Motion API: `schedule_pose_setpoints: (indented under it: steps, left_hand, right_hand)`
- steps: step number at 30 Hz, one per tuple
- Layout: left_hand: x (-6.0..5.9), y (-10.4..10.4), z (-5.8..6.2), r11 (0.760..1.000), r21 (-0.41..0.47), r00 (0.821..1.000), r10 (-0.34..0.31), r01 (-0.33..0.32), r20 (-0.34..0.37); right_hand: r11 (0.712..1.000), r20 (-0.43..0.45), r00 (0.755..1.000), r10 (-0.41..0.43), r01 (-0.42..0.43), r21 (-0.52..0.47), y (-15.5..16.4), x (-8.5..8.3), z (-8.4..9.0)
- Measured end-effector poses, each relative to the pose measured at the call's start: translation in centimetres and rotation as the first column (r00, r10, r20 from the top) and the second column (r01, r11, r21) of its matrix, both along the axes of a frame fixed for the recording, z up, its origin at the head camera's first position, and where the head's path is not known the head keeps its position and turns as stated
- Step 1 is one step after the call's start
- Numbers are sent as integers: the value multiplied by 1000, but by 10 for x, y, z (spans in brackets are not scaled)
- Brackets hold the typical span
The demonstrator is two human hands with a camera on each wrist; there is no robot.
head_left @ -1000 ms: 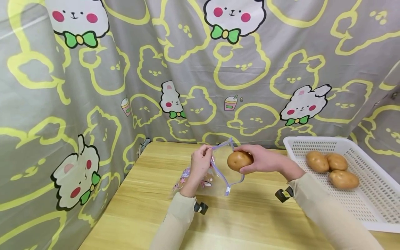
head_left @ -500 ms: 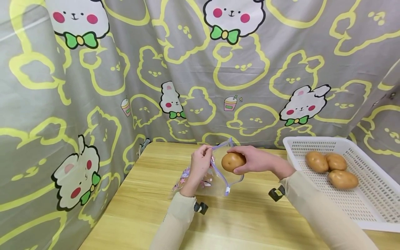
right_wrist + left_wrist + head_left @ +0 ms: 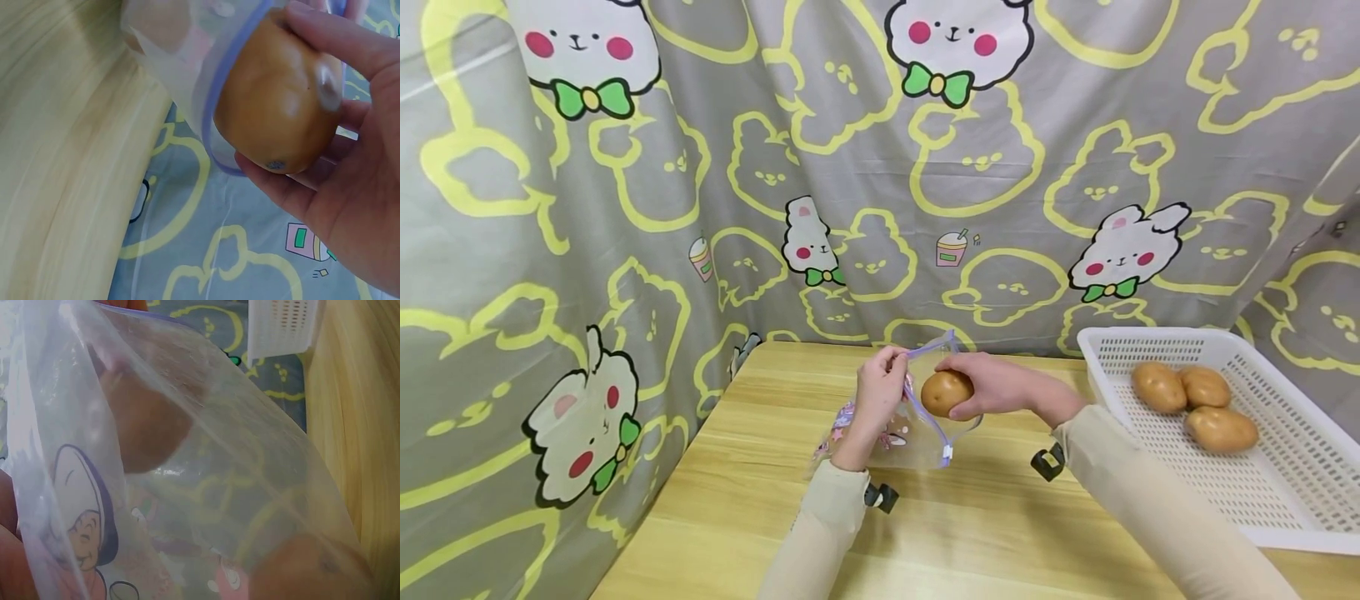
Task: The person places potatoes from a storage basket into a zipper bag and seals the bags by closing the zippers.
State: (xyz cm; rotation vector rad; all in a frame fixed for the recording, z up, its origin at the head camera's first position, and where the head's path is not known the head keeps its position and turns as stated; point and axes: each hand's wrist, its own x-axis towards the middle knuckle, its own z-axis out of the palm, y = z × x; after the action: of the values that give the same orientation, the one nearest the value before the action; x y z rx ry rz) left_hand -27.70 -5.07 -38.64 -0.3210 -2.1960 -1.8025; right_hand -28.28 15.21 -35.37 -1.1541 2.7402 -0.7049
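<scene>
Left hand: the left hand (image 3: 880, 392) pinches the upper rim of a clear plastic zip bag with a purple zipper strip and cartoon print (image 3: 917, 417), holding its mouth open above the light wooden table (image 3: 760, 492).
Right hand: the right hand (image 3: 1000, 383) grips a round brown potato (image 3: 946, 392) with fingers (image 3: 337, 44) curled over its top and the thumb beneath.
Potato: at the bag's mouth, touching the purple rim; the right wrist view shows it partly past the zipper strip.
Bag: its lower end rests on the table, between the two forearms.
Basket: a white perforated plastic basket (image 3: 1285, 492) sits on the table's right side, holding three more brown potatoes (image 3: 1195, 400).
Backdrop: a grey curtain with yellow bunny outlines (image 3: 625, 208) hangs behind.
</scene>
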Motion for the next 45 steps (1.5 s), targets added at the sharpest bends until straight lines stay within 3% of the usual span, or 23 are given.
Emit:
schedule_pose_setpoints:
  steps: [12, 29, 38, 45]
  left_hand:
    - [2, 0, 8, 1000, 15, 998, -14, 13, 55]
    - [0, -1, 1, 1000, 2, 1000, 16, -16, 24]
    - [-1, -2, 0, 1000, 21, 1000, 7, -7, 23]
    - [-1, -2, 0, 1000, 19, 1000, 6, -7, 14]
  right_hand:
    - [999, -13, 1000, 23, -22, 31, -9, -4, -12]
    - [1000, 19, 1000, 15, -15, 16, -5, -3, -9]
    - [1000, -34, 999, 3, -4, -10, 10, 7, 2]
    - [999, -88, 996, -34, 33, -10, 41, 14, 10]
